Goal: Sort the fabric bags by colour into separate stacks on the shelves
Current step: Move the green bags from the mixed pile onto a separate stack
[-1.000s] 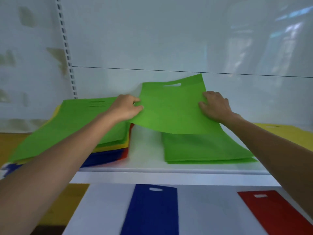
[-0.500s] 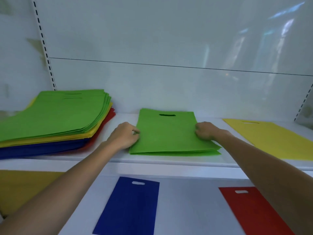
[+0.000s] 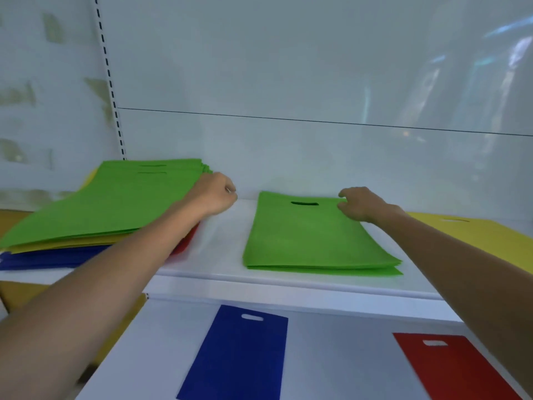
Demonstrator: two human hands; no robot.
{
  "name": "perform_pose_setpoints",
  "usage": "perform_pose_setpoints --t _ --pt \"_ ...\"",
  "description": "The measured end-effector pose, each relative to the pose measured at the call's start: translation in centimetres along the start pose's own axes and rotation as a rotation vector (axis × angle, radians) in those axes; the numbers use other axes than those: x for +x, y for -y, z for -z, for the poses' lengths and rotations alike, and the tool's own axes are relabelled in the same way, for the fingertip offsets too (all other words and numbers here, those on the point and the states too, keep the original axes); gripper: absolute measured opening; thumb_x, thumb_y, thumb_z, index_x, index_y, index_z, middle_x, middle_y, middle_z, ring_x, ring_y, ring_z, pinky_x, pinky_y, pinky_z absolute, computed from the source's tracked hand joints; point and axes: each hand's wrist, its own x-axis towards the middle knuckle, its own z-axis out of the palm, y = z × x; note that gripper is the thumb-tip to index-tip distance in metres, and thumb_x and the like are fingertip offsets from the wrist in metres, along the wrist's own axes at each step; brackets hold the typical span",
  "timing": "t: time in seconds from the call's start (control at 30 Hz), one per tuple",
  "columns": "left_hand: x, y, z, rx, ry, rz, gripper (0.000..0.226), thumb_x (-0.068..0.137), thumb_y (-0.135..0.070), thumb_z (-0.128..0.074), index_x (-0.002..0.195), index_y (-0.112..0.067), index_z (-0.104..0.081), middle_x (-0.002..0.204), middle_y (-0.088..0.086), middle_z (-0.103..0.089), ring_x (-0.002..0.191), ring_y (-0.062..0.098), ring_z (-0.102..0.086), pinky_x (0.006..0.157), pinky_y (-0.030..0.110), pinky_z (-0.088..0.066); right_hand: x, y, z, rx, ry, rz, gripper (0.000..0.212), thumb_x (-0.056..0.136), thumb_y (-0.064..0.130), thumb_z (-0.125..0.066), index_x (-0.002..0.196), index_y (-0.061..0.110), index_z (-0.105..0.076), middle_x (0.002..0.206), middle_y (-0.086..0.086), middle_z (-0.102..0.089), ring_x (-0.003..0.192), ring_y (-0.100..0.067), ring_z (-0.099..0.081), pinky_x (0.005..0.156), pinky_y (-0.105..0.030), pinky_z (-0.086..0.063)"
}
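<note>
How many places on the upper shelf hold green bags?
2. Green bags top the mixed pile at the left; a green stack lies in the middle. More green may hide deeper in that pile.

Bare forearms (image 3: 121, 269) and hands (image 3: 215, 194)

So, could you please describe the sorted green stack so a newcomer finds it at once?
On the upper white shelf, mid-way along, lies the sorted green stack. Unlike the mixed pile on its left, every bag in it is green.

Glossy back panel (image 3: 288, 59), slotted upright (image 3: 107, 64), perhaps cardboard (image 3: 17, 290)
</note>
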Motion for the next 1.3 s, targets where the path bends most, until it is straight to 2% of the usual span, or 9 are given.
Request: perform_pose_setpoints --t 0.23,0.47,0.67,0.8,0.9,1.0,1.17,1.23,1.3 --pt "-0.5 6.7 8.1 -0.001 -0.079 0.077 0.027 0.09 -0.011 -0.051 0.112 -0.011 -0.067 0.122 0.01 -0.063 0.111 0.023 -0.058 0.099 0.026 -0.039 0.9 10.8 2.5 0.096 -0.121 0.15 0.042 0.095 0.025 -0.045 0.134 0.01 -0.045 0.139 -0.01 -0.045 0.127 -0.028 -0.041 0.102 -0.038 -0.038" --pt "-2.4 17.7 13.1 0.08 -0.005 0.277 0.03 0.089 -0.013 -0.054 0.117 -0.011 -0.063 0.125 0.013 -0.059 0.116 0.026 -0.054 0.1 0.03 -0.04 2.2 23.5 2.2 0.172 -0.133 0.23 0.042 0.092 0.028 -0.048 0.13 0.01 -0.048 0.134 -0.011 -0.049 0.122 -0.029 -0.046 0.097 -0.036 -0.039" --pt "-3.3 24.3 13.7 0.21 0.159 0.412 0.037 0.088 -0.034 -0.058 0.098 0.001 -0.063 0.096 0.014 -0.063 0.1 0.031 -0.059 0.073 0.029 -0.042 2.0 29.4 0.1 0.189 -0.105 0.245 0.036 0.09 0.02 -0.052 0.12 0.0 -0.053 0.12 -0.017 -0.055 0.11 -0.033 -0.053 0.09 -0.037 -0.047" --pt "-3.5 26.3 13.1 0.181 0.161 0.405 0.035 0.087 -0.041 -0.059 0.075 -0.009 -0.057 0.072 0.006 -0.052 0.079 0.025 -0.052 0.06 0.027 -0.033 1.4 31.7 -2.1 0.158 0.004 0.173 0.027 0.091 0.024 -0.054 0.075 0.004 -0.047 0.077 -0.005 -0.048 0.078 -0.023 -0.051 0.055 -0.026 -0.039" --pt "-3.3 27.3 13.0 0.091 0.079 0.402 0.039 0.084 -0.038 -0.066 0.061 -0.011 -0.05 0.06 0.002 -0.047 0.069 0.022 -0.05 0.05 0.028 -0.03 0.8 32.4 -3.5 0.238 0.05 0.06 0.041 0.089 0.034 -0.059 0.065 0.013 -0.033 0.069 -0.002 -0.039 0.073 -0.019 -0.047 0.048 -0.021 -0.032" --pt "-3.2 27.7 12.7 0.008 -0.036 0.38 0.026 0.08 -0.032 -0.071 0.075 -0.011 -0.058 0.074 0.003 -0.055 0.077 0.022 -0.054 0.063 0.028 -0.041 0.7 32.4 -3.9 0.384 0.013 -0.052 0.046 0.083 0.036 -0.068 0.064 0.012 -0.034 0.066 -0.003 -0.041 0.06 -0.014 -0.042 0.046 -0.022 -0.029" --pt "-2.9 27.5 11.4 0.026 -0.149 0.324 0.023 0.079 -0.029 -0.072 0.085 -0.01 -0.061 0.093 0.008 -0.064 0.092 0.028 -0.058 0.076 0.034 -0.049 0.4 31.8 -4.3 0.639 0.02 -0.165 0.04 0.079 0.021 -0.074 0.064 0.008 -0.039 0.068 -0.008 -0.047 0.064 -0.021 -0.049 0.048 -0.027 -0.042" --pt "-2.7 27.3 11.0 0.003 -0.142 0.323 0.025 0.081 -0.027 -0.07 0.095 -0.009 -0.06 0.104 0.012 -0.063 0.097 0.029 -0.057 0.08 0.035 -0.048 0.4 31.5 -4.5 0.665 -0.012 -0.159 0.033 0.081 0.016 -0.072 0.065 0.006 -0.045 0.07 -0.011 -0.052 0.066 -0.023 -0.053 0.065 -0.035 -0.054" --pt "-2.5 27.0 10.9 -0.03 -0.131 0.317 0.035 0.082 -0.022 -0.07 0.111 -0.009 -0.056 0.115 0.016 -0.059 0.106 0.031 -0.055 0.086 0.035 -0.046 0.3 31.3 -4.5 0.685 -0.054 -0.14 0.022 0.084 0.01 -0.066 0.071 0.005 -0.05 0.081 -0.014 -0.056 0.075 -0.026 -0.055 0.081 -0.04 -0.054"
